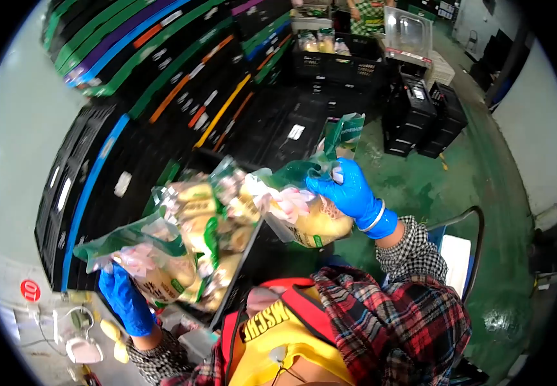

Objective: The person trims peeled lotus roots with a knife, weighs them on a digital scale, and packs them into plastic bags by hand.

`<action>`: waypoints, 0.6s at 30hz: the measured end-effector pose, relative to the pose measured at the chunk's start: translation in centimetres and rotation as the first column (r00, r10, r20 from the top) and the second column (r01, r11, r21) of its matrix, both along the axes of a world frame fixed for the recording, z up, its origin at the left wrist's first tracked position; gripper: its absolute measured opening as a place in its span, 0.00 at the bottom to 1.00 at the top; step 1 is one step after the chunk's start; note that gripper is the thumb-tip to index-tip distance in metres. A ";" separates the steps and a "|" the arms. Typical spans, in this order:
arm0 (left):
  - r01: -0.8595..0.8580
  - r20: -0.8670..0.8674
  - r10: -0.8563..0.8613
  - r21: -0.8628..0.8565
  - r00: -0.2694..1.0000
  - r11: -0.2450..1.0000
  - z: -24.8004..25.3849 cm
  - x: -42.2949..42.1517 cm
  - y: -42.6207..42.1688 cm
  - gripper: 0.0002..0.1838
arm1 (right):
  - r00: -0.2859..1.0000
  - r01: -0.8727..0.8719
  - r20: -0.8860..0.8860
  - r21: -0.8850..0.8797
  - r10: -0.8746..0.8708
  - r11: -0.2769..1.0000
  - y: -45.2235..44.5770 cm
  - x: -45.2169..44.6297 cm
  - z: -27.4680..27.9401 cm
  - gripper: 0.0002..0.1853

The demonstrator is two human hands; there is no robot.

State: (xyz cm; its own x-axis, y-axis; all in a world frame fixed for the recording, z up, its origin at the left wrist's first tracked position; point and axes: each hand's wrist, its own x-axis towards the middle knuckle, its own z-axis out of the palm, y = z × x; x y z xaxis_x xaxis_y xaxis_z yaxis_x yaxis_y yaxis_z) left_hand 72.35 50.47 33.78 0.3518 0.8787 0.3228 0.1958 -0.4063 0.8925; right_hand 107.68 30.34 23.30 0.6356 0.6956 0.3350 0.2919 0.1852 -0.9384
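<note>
My right hand, in a blue glove, grips the top of a clear plastic food bag with a green upper part and pink flower print. Pale yellow pieces show inside it. My left hand, also blue-gloved, is closed on the edge of a similar food bag, tilted over a black crate. Several more bags lie heaped in that crate between my hands. The left fingertips are partly hidden behind the plastic.
Stacked black crates with coloured rims rise at the left and back. A black crate with bags in it stands at the far end. Upright black crates stand on the green floor. Another person is at the back.
</note>
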 end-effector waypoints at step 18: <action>0.870 0.726 -0.517 -0.234 0.453 0.434 -9.9 81.7 14.1 0.15 | 0.899 0.403 -0.263 0.179 -0.351 0.898 -3.8 55.9 4.2 0.08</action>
